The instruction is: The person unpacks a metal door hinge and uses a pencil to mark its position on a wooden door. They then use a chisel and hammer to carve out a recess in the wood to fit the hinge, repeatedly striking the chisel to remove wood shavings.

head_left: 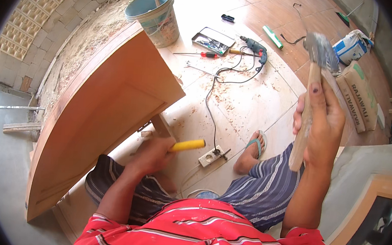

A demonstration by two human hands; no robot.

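Observation:
My right hand [323, 117] is raised at the right, its fingers wrapped round the wooden handle of a hammer [312, 81] with a worn grey head up top. At the lower left, my left hand [153, 154] is closed on a yellow-handled chisel [189, 145]. The chisel's handle points right, and its blade is hidden behind my fist and the wood. Right beside this hand, a brown wooden door [109, 101] stands on its long edge, slanting across the left side. Whether the blade touches the door cannot be seen.
Beyond the door's far end stands a bucket [165, 24]. A metal tray of small tools [214, 41], a red-handled screwdriver [206, 55] and a corded drill [256, 48] lie among wood shavings. The cord runs to a socket strip [211, 156] near my foot. Sacks [359, 97] lie at right.

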